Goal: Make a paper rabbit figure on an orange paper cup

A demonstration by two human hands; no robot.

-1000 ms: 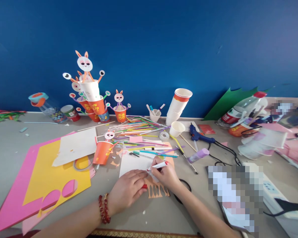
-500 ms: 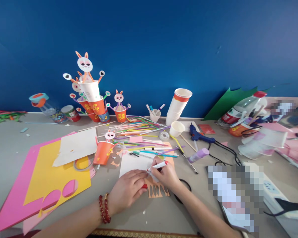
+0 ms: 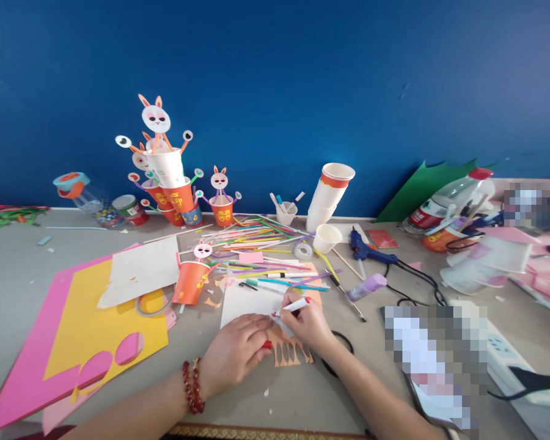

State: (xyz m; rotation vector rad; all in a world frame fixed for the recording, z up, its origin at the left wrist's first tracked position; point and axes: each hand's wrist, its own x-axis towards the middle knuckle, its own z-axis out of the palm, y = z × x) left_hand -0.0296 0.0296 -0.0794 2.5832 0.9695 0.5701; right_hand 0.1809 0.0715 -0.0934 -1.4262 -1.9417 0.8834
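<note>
My right hand (image 3: 308, 324) grips a white marker with a red end (image 3: 293, 305), its tip down on a small white paper piece near my left fingertips. My left hand (image 3: 236, 354), with a red bead bracelet on the wrist, lies fingers-down on that paper and on an orange paper cut-out (image 3: 291, 352) with leaf-shaped holes. A white sheet (image 3: 247, 300) lies just beyond both hands. An orange paper cup with a rabbit face (image 3: 190, 281) lies tipped to the left of the sheet.
Yellow and pink foam sheets (image 3: 80, 330) cover the left. Coloured straws and pens (image 3: 261, 244) lie behind, with rabbit cups (image 3: 169, 183), a cup stack (image 3: 330, 189), a blue glue gun (image 3: 366, 250), a purple glue stick (image 3: 366, 287) and a bottle (image 3: 449, 198). A power strip (image 3: 508, 360) lies right.
</note>
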